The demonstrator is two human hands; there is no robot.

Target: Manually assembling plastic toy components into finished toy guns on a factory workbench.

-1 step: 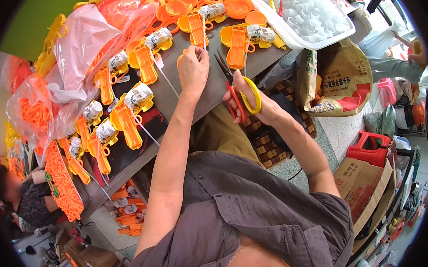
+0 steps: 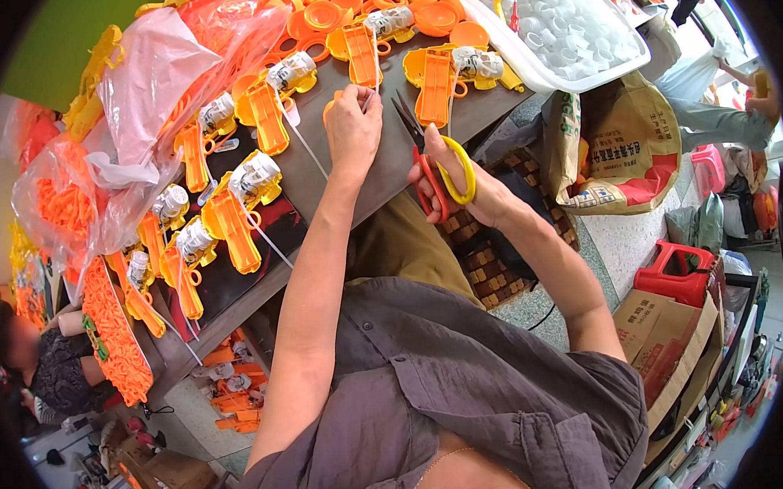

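My left hand [image 2: 354,127] is closed in a pinch on a thin white strip [image 2: 377,66], which runs down from an orange plastic toy assembly [image 2: 362,53] at the table's far side. A white printed cylinder [image 2: 389,21] is fitted to that assembly. In my right hand [image 2: 473,187] is a pair of scissors [image 2: 459,174] with one red and one yellow handle loop. Their dark blades point up and away, slightly parted, between the strip and another orange assembly [image 2: 434,83]. The blades touch nothing that I can see.
Several more orange assemblies [image 2: 231,226] with white strips line the table [image 2: 323,214]. Beyond lie orange round parts [image 2: 322,13], plastic bags [image 2: 157,71] and a white tub [image 2: 569,80] of translucent pieces. A paper sack [image 2: 625,144] and red stool [image 2: 676,274] stand at right; a person [image 2: 57,364] is at left.
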